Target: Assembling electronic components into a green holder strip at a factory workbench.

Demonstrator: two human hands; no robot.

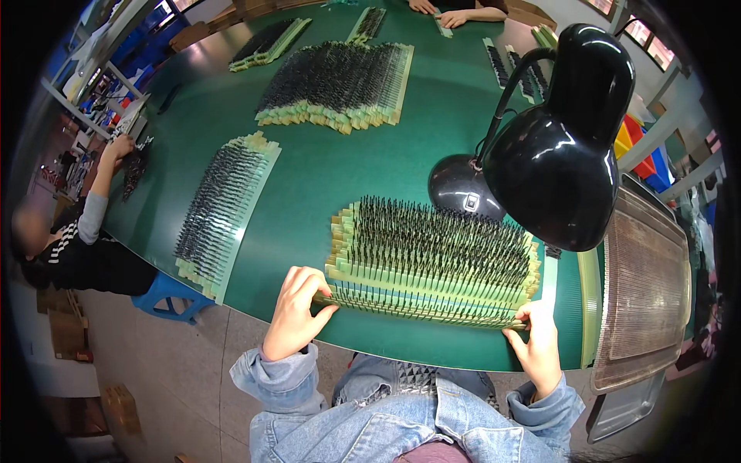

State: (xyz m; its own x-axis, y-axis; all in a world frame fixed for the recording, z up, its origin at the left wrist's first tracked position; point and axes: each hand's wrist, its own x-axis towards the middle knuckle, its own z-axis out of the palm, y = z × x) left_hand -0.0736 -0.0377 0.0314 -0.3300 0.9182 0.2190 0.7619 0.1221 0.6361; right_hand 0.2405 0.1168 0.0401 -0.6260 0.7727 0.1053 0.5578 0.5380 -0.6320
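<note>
My left hand (pixel 297 312) pinches the left end of a long, narrow yellow-green strip (pixel 421 312) set with a row of small dark pins. Thumb and fingers of my right hand (pixel 538 346) close on the strip's other end. It lies along the near edge of a close-packed group of similar strips (pixel 432 251), whose black pins stand upright. A pale strip (pixel 549 279) with a dark end lies just beyond my right hand.
A black desk lamp (pixel 556 147) overhangs the green table (pixel 332 170) at the right. More pinned strips lie in groups at left (pixel 228 208) and far centre (pixel 336 85). Brown ribbed trays (pixel 644 285) stand at the right edge. Other people work at the left and far sides.
</note>
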